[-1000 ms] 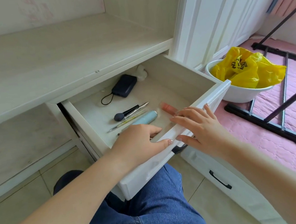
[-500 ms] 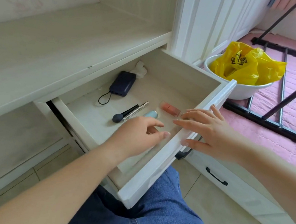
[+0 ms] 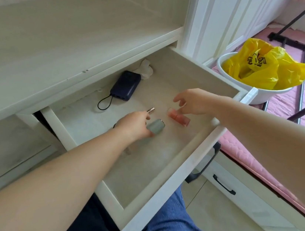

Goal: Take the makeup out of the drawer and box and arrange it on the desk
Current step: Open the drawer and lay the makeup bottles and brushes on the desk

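I see the drawer (image 3: 175, 180) pulled out under the desk (image 3: 61, 49), both of my hands reaching inside it.

Left hand (image 3: 135, 125) — fingers curled down over a pale blue-grey tube (image 3: 156, 127) lying on the drawer floor; the fingertips touch its near end, though I cannot tell whether it is truly gripped. Just beyond the knuckles a silver-tipped pen (image 3: 151, 110) pokes out; the rest of it is hidden by the hand.

Right hand (image 3: 192, 101) — fingers loosely spread, one fingertip touching the far end of a pink lip gloss (image 3: 179, 118), which lies flat and slanted beside the tube, not touching it. Nothing is pinched.

Further back in the drawer: a dark blue power bank (image 3: 125, 85) with a black cord loop, and a crumpled white tissue (image 3: 144, 69) in the rear corner, just beside it.

Writing — none readable on the tube, gloss or power bank. The yellow bag (image 3: 263, 65) in the white bin (image 3: 273, 93), right of the drawer, carries a black printed emblem; its characters are too crumpled to read.

Blue jeans (image 3: 168, 225) show below the drawer front.
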`<state>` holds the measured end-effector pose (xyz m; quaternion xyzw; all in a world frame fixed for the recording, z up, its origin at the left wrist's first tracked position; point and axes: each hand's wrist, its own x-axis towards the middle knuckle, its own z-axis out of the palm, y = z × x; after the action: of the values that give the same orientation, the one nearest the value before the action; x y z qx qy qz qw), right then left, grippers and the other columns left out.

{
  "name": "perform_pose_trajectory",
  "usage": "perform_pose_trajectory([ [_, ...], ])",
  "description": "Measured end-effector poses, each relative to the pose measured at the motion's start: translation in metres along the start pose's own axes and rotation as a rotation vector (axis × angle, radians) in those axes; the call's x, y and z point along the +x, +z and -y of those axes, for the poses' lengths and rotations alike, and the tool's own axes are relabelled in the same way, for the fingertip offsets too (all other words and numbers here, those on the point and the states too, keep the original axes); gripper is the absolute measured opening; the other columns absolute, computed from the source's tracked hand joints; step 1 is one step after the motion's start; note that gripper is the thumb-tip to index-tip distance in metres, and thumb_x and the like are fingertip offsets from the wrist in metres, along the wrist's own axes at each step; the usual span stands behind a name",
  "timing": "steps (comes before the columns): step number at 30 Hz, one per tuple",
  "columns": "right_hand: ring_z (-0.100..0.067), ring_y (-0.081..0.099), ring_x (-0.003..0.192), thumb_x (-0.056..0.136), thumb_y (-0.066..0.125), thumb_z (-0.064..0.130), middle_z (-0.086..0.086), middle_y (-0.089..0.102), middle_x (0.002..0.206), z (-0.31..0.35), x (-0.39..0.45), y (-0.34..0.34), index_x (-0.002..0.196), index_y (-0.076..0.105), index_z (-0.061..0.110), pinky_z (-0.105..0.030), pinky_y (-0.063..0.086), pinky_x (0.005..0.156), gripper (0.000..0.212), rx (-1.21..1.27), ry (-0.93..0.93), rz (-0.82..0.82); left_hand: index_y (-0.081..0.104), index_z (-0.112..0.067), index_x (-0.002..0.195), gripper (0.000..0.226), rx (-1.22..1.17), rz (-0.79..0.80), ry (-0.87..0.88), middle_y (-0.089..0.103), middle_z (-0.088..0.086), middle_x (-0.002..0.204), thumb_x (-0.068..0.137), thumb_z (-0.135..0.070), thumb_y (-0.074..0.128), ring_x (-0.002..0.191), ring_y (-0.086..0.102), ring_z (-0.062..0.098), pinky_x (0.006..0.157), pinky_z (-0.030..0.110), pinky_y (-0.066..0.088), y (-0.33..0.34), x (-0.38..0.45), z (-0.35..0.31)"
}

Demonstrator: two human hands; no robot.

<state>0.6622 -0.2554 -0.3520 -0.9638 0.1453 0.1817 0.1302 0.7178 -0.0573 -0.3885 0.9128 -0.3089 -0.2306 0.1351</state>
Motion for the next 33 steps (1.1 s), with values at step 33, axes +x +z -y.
perform_pose_trajectory([
  [33,-0.013,0.062,0.083,0.081,0.058,0.013,0.006,0.064,0.092,0.044,-0.009,-0.034,0.100,0.057,0.025,-0.033,0.060,0.067,0.023,0.481,-0.036,-0.059,0.057,-0.018,0.117,0.040,-0.354,-0.386,0.091,0.057,0.000,0.114,0.080,-0.026,0.070,0.098,0.055,0.013,0.086,0.025,0.043,-0.059,-0.030,0.023],
])
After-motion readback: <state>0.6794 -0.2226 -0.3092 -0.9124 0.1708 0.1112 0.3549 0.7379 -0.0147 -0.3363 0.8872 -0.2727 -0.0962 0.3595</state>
